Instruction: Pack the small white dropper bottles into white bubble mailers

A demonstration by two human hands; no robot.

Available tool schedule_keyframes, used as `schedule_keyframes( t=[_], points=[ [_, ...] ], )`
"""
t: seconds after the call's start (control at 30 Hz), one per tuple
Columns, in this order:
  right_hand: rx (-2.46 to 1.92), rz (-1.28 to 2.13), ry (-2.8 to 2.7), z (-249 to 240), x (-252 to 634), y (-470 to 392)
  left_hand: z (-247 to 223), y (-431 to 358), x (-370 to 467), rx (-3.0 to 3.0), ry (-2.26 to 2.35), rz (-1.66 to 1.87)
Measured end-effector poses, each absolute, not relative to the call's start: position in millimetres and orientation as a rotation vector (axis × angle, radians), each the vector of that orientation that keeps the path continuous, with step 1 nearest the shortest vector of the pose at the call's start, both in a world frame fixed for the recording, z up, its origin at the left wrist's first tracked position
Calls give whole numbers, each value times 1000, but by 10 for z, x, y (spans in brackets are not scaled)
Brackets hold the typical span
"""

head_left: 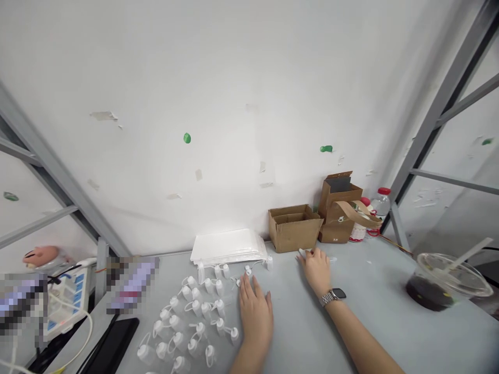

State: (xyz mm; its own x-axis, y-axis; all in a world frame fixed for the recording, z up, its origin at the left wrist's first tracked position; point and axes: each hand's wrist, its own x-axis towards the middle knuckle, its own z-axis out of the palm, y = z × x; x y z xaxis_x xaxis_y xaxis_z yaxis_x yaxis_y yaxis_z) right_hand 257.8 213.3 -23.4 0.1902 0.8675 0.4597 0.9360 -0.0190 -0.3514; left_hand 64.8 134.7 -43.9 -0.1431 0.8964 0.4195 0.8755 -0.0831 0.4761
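Several small white translucent bottles (pixel 196 307) with looped caps stand on the grey table (pixel 290 322), left of my left hand (pixel 255 311). That hand lies palm down with its fingers apart, fingertips beside a small white cap (pixel 248 270). My right hand (pixel 316 267), wearing a watch (pixel 338 293) on its wrist, reaches to the table in front of the cardboard box (pixel 295 236). Its fingers are bent around a small whitish piece (pixel 301 253), partly hidden. Another clear piece (pixel 332 259) lies just right of that hand.
A stack of white sheets (pixel 226 246) lies by the wall. At the back right stand a brown paper bag (pixel 335 228) and a red-lidded jar (pixel 382 202). A plastic bowl (pixel 432 285) sits at the right, a black power bank (pixel 117 345) at the left.
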Motion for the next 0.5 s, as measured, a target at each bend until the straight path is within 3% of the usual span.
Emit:
schedule_keyframes(
  t=[0.3, 0.5],
  points=[
    [-1984, -243, -1707, -247, 2561, 2070, -432, 1434, 595, 2223, 2268, 789],
    [-1644, -28, -1529, -106, 2378, 1890, -320, 1357, 573, 2252, 2247, 741]
  ],
)
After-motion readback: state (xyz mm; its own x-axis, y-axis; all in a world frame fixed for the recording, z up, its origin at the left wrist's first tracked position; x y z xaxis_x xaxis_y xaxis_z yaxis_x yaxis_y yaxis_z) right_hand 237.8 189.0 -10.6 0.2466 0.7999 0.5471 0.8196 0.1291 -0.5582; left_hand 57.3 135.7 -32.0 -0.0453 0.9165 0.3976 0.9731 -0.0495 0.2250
